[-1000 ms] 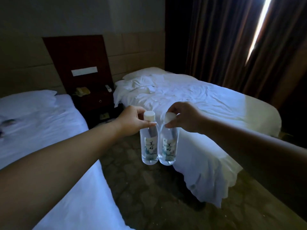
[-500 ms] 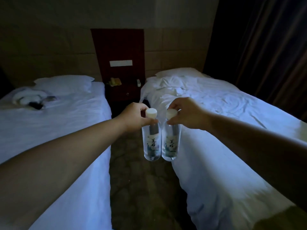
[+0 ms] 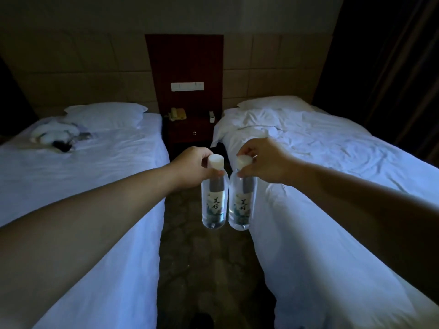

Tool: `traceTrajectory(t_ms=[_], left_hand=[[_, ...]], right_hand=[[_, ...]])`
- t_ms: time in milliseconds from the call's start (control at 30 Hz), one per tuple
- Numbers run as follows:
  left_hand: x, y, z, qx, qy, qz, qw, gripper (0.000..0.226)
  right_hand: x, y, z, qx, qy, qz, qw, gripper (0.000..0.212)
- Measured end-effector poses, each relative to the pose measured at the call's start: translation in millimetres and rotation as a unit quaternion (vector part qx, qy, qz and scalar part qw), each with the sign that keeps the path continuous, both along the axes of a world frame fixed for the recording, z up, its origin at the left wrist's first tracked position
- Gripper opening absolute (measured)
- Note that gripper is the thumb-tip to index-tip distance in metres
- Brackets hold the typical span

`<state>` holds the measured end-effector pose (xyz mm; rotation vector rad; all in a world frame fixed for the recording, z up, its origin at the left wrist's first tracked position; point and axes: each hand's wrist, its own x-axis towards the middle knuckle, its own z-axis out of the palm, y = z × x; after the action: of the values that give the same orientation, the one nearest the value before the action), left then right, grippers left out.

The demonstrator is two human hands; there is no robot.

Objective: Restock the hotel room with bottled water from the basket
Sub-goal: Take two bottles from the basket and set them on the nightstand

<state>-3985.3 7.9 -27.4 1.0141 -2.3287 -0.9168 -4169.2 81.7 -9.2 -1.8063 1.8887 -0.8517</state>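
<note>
**roomie_q:** what's the room looking like?

**hk_lurker:** pretty dim tbh. Two white beds: the left bed has a pillow and a pale-and-dark bundle beside it, can't tell what that is. The right bed has rumpled covers. A patterned carpet runs down the aisle between them, and there's a dark curtain along the right edge. At the far end of the aisle sits a dark wooden nightstand.

**roomie_q:** and the water?

**hk_lurker:** both arms are stretched out over the aisle. The left hand pinches the left bottle at the neck, just under its white cap. The right hand has its fingers curled round the cap and neck of the right bottle. Both bottles hang upright in the air side by side, bodies seemingly touching, above the carpet and short of the nightstand. They're clear, with pale labels and dark script.

**roomie_q:** any small stuff?

**hk_lurker:** a yellowish phone and a white remote on the nightstand top.
</note>
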Motion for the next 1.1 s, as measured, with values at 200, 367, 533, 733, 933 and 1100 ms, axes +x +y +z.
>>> traceTrajectory(t_ms=[200,367,533,733,933,1100], left_hand=[[-4.2,-88.4,-3.6,-0.010,-0.022,-0.018,1.000,0.022],[-6.1,-166.3,-2.4,-0.015,-0.036,-0.016,0.999,0.026],[-4.8,-232.5,2.4,-0.050,-0.053,-0.012,0.997,0.029],[-8.9,-294.7,4.5,-0.065,-0.062,-0.007,0.996,0.023],[-24.3,-358.3,-3.2,-0.066,-0.077,0.016,0.995,0.023],[-53.3,-410.6,-8.2,-0.061,-0.078,0.034,0.994,0.024]], right_hand=[[-6.5,-89.7,-5.8,0.004,0.034,0.018,0.999,0.038],[-5.9,-166.9,-4.5,0.019,0.067,0.012,0.998,0.036],[-5.0,-232.8,0.6,0.031,0.095,0.020,0.995,0.038],[-9.4,-304.5,0.5,0.038,0.122,0.038,0.991,0.038],[-27.9,-378.3,-7.9,0.038,0.122,0.082,0.988,0.036],[-57.8,-442.3,-15.7,0.029,0.138,0.106,0.984,0.037]])
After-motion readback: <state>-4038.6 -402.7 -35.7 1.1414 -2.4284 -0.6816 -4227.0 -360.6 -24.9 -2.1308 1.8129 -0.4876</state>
